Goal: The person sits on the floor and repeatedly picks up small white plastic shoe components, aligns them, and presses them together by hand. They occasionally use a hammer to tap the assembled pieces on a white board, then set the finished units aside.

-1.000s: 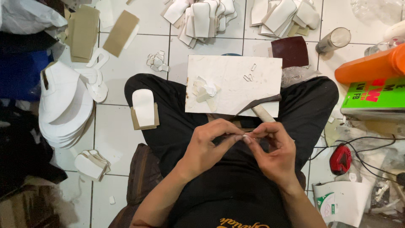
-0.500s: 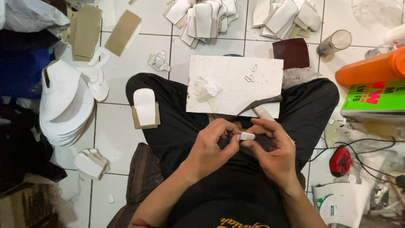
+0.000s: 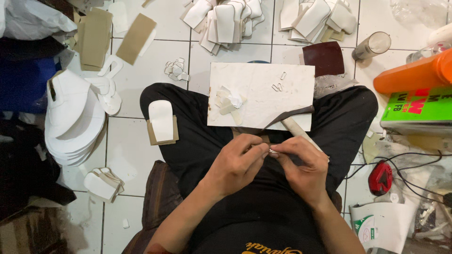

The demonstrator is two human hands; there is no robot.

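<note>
I sit cross-legged in black trousers on a white tiled floor. My left hand [image 3: 235, 162] and my right hand [image 3: 301, 162] meet in front of my lap, fingertips pinched together on a small white strip with a metal buckle [image 3: 272, 151]. Just beyond them a white work board [image 3: 263, 75] rests across my knees. It carries a heap of white scraps [image 3: 230, 102], a few small metal buckles [image 3: 278, 86] and a dark leather piece [image 3: 289, 116]. A wooden tool handle [image 3: 295, 128] pokes out from under the board.
Stacks of white cut pieces [image 3: 70, 117] lie at left, more piles [image 3: 226, 16] at the top. A white-on-brown piece [image 3: 161, 121] rests on my left knee. An orange bottle [image 3: 414, 75], a green tin [image 3: 416, 110] and a red tool [image 3: 381, 178] stand at right.
Both hands stay together over my lap. The small white strip that showed between the fingers a moment ago is now nearly hidden by the pinching fingertips.
</note>
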